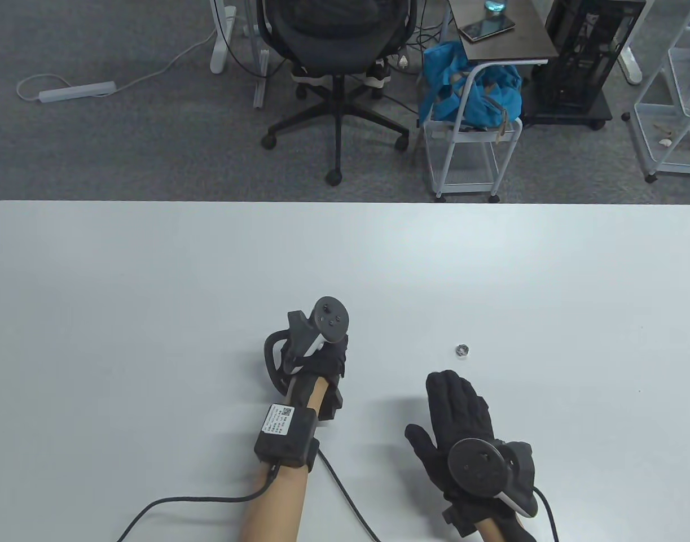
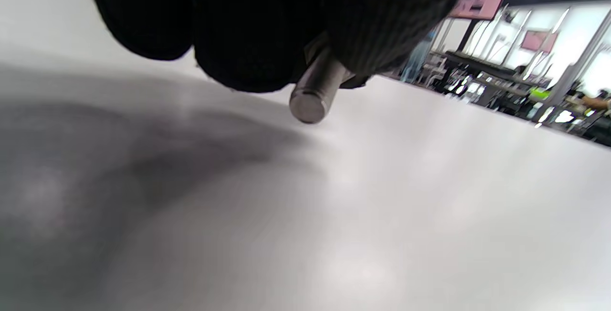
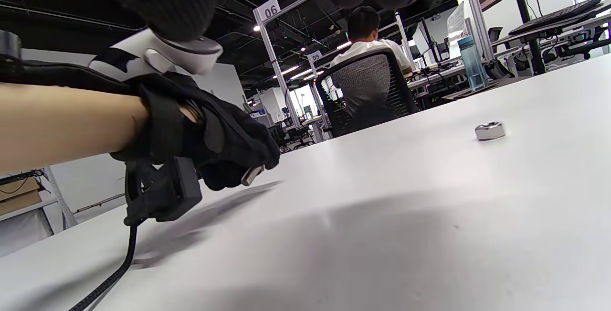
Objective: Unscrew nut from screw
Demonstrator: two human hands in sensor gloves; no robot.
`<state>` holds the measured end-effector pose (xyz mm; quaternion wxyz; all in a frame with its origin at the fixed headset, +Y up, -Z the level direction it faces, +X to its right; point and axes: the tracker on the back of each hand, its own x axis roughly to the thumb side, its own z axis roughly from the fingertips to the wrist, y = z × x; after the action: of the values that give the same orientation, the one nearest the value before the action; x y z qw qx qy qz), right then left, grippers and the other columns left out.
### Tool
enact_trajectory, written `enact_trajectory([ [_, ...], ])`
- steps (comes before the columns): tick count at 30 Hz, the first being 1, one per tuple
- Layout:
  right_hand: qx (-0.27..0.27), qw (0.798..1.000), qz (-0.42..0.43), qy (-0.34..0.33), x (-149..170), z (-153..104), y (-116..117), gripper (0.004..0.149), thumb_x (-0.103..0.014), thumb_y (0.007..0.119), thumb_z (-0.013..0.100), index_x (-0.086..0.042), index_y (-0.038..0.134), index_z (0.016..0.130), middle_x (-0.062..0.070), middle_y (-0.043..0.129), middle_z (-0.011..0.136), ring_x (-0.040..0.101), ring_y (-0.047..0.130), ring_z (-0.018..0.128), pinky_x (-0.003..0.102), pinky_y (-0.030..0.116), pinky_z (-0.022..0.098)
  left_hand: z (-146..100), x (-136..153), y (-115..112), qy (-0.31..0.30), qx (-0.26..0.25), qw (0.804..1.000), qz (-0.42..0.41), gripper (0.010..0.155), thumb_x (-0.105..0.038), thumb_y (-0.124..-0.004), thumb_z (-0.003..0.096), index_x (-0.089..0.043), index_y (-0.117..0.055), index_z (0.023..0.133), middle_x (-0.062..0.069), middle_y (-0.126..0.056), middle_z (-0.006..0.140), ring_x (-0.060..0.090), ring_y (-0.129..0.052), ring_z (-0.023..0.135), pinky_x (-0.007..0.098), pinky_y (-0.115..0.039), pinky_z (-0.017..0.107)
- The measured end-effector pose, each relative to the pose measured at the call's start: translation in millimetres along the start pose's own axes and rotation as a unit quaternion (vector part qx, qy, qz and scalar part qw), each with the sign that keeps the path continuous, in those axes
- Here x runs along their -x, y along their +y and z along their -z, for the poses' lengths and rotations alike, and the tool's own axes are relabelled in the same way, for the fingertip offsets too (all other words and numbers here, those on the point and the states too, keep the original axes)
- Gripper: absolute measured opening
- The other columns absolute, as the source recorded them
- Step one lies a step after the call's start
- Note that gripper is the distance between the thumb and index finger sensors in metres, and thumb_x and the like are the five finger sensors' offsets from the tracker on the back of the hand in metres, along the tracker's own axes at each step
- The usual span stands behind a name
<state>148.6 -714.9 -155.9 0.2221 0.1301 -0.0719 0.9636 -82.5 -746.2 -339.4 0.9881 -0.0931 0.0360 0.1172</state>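
Observation:
A small metal nut lies loose on the white table, also seen in the right wrist view. My left hand grips a metal screw; its bare end sticks out below my curled fingers just above the table, and its tip shows in the right wrist view. In the table view the screw is hidden under the hand. My right hand is open and empty, fingers spread flat over the table, just short of the nut.
A black cable runs from my left wrist unit along the table's near edge. Beyond the far table edge stand an office chair and a white cart with a blue bag.

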Motion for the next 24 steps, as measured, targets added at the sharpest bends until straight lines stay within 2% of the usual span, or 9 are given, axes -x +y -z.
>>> enact_trajectory([
  [6,-0.009,1.000,0.006,0.002,-0.4,0.4,0.9,0.086,-0.051,0.070,0.054,-0.007,0.030,0.117,0.025,0.036,0.119,0.054,0.044,0.104,0.072,0.046,0.068,6.0,-4.6,-8.4,0.029,0.017,0.998,0.043,0.039,-0.036,-0.089,0.0471,-0.028,-0.092,0.085,0.014,-0.094,0.083,0.024,-0.101,0.052,0.056,-0.082,0.056],
  [9,-0.006,1.000,0.007,0.003,0.0,0.6,0.7,0.088,-0.051,0.070,0.054,-0.007,0.027,0.117,0.024,0.036,0.118,0.053,0.045,0.104,0.072,0.047,0.068,6.0,-5.2,-8.8,0.032,0.009,0.998,0.045,0.039,-0.037,-0.088,0.0474,-0.029,-0.092,0.085,0.012,-0.095,0.083,0.023,-0.100,0.052,0.056,-0.082,0.056],
  [11,-0.004,1.000,0.009,0.005,1.4,1.0,1.0,0.088,-0.051,0.070,0.054,-0.007,0.027,0.117,0.024,0.036,0.118,0.053,0.045,0.104,0.072,0.047,0.068,4.7,-5.0,-8.5,0.032,0.011,0.998,0.049,0.042,-0.040,-0.085,0.0480,-0.030,-0.090,0.088,0.011,-0.093,0.086,0.025,-0.100,0.056,0.057,-0.080,0.057],
  [13,-0.006,1.000,0.008,0.007,2.8,1.3,1.6,0.088,-0.051,0.070,0.054,-0.007,0.027,0.117,0.024,0.036,0.118,0.053,0.045,0.104,0.072,0.047,0.068,0.4,-4.5,-6.4,0.033,0.009,0.998,0.054,0.051,-0.044,-0.083,0.0478,-0.028,-0.083,0.096,0.013,-0.087,0.093,0.028,-0.097,0.063,0.059,-0.077,0.059],
  [18,-0.008,1.000,0.005,0.011,4.3,2.4,0.8,0.089,-0.052,0.071,0.054,-0.009,0.026,0.117,0.022,0.033,0.120,0.053,0.042,0.106,0.072,0.046,0.068,-26.0,-2.5,10.6,-0.017,-0.036,0.999,0.020,0.071,-0.049,-0.079,0.0477,-0.023,-0.061,0.111,0.019,-0.059,0.115,0.040,-0.075,0.093,0.065,-0.066,0.066],
  [24,-0.020,1.000,0.001,0.010,6.1,3.2,-1.1,0.094,-0.056,0.072,0.053,-0.013,0.021,0.118,0.019,0.025,0.122,0.054,0.036,0.107,0.074,0.043,0.069,-90.6,-9.6,39.8,-0.134,-0.089,0.986,-0.031,0.078,-0.049,-0.076,0.0497,-0.027,-0.044,0.117,0.015,-0.041,0.123,0.045,-0.056,0.107,0.068,-0.057,0.071],
])
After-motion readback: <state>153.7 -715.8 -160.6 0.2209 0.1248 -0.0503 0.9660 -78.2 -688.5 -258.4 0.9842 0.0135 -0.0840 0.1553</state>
